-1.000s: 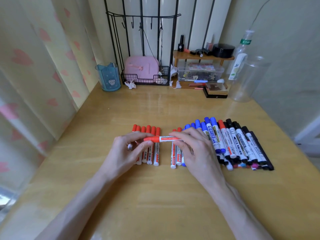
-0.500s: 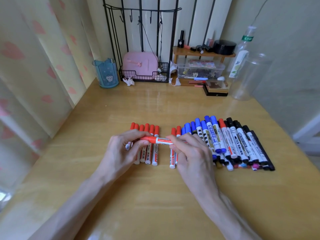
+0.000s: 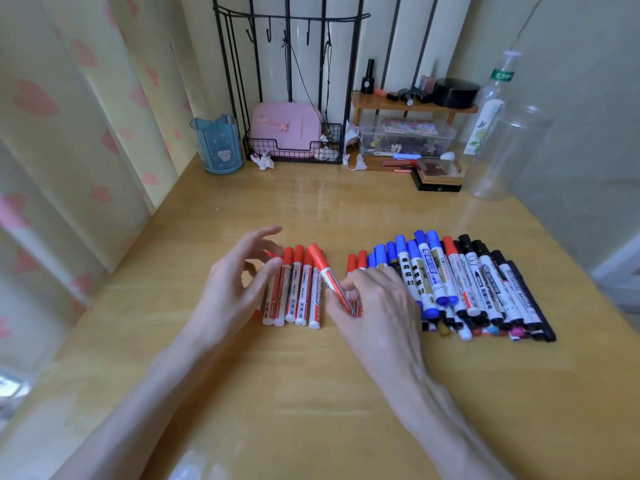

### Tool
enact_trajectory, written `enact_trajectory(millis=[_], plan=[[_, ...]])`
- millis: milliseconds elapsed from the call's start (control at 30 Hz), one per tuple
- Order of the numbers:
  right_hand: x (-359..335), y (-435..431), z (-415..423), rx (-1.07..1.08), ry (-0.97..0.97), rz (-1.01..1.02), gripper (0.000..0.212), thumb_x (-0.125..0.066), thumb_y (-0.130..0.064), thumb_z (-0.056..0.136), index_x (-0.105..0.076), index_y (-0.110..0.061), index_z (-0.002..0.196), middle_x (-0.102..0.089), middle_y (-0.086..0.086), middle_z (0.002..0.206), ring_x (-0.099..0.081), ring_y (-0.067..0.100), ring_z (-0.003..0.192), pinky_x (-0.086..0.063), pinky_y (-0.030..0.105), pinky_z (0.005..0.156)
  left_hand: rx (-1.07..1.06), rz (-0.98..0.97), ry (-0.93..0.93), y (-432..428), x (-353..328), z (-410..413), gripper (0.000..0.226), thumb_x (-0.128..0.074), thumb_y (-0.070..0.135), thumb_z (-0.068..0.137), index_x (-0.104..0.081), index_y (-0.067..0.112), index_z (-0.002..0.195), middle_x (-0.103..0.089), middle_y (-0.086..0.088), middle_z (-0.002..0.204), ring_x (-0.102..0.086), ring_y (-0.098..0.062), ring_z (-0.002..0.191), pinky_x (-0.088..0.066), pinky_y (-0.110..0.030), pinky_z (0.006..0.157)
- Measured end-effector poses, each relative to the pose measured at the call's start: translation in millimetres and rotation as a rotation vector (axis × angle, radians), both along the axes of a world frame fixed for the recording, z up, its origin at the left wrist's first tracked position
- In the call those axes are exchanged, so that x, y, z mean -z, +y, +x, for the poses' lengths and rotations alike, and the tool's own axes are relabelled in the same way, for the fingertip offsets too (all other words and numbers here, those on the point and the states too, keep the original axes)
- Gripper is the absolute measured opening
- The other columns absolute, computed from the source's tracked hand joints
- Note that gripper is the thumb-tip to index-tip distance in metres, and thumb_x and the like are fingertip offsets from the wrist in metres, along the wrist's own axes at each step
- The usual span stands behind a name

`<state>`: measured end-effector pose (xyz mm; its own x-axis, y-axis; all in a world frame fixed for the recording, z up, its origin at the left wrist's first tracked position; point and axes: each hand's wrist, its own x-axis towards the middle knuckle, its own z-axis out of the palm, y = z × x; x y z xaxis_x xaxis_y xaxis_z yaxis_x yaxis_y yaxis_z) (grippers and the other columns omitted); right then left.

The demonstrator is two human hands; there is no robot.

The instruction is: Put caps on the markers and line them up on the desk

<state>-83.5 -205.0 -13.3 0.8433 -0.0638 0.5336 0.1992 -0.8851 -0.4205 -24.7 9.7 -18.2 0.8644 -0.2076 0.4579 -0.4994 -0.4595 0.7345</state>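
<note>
Head: R hand (image 3: 377, 306) pinches red marker (image 3: 328, 277) at tail.

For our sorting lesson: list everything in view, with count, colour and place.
red marker row: at least five, red caps, desk centre-left
held marker: one, red cap, over row's right end
marker pile: many, blue, red, black caps, right
pen cup: one, blue, back left
pink case: one, in black wire basket, back
small shelf: one, wood, back right
bottles: two, clear, back right
left hand: open, at row's left end
right hand: pinching held marker
</note>
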Motion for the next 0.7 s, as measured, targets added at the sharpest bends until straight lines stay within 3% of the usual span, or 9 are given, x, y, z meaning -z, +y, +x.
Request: enact_trajectory(millis=[133,200,367,500,700], plan=[[2.4,-1.2,8.7,0.116,0.035,-0.060,0.031,-0.078,-0.039,0.081,-0.059,-0.021,0.065,-0.057,-0.006,0.059,-0.041,0.017,0.063,-0.042,0.030,0.063,-0.161,0.073,0.027,7.8,14.2,8.8,0.032,-0.065,0.017,0.101,-0.063,0.023,0.133,-0.069,0.014,0.108,-0.066,-0.008,0.099,-0.053,-0.024,0.076],[2.7,1.2,14.1,0.141,0.063,-0.105,0.035,-0.077,-0.041,0.083,-0.059,-0.019,0.062,-0.058,-0.002,0.058,-0.047,0.021,0.064,-0.045,0.034,0.065,-0.185,0.092,0.031,7.6,19.9,10.6,0.029,-0.064,0.016,0.101,-0.065,0.023,0.129,-0.067,0.012,0.107,-0.066,-0.007,0.096,-0.054,-0.026,0.074],[5.9,1.7,20.4,0.131,0.110,-0.149,0.040,-0.076,-0.039,0.087,-0.055,-0.020,0.059,-0.058,0.000,0.060,-0.054,0.024,0.068,-0.049,0.037,0.069,-0.191,0.148,0.024,7.6,29.3,11.2,0.029,-0.059,0.010,0.100,-0.067,0.022,0.126,-0.063,0.007,0.109,-0.066,-0.013,0.093,-0.055,-0.035,0.073],[9.2,-1.1,19.6,0.122,0.105,-0.144,0.031,-0.073,-0.037,0.088,-0.062,-0.020,0.065,-0.063,0.000,0.066,-0.055,0.025,0.073,-0.048,0.038,0.073,-0.151,0.154,0.031,4.3,32.2,10.6,0.030,-0.066,0.013,0.097,-0.067,0.025,0.125,-0.066,0.013,0.106,-0.066,-0.010,0.093,-0.059,-0.040,0.072],[13.0,-2.2,21.2,0.100,0.085,-0.141,0.018,-0.066,-0.033,0.091,-0.068,-0.019,0.079,-0.067,0.001,0.074,-0.057,0.027,0.076,-0.047,0.040,0.074,-0.003,0.128,0.018,-10.2,28.4,2.7,0.033,-0.059,0.019,0.092,-0.067,0.028,0.123,-0.068,0.009,0.106,-0.068,-0.017,0.094,-0.054,-0.032,0.077]])
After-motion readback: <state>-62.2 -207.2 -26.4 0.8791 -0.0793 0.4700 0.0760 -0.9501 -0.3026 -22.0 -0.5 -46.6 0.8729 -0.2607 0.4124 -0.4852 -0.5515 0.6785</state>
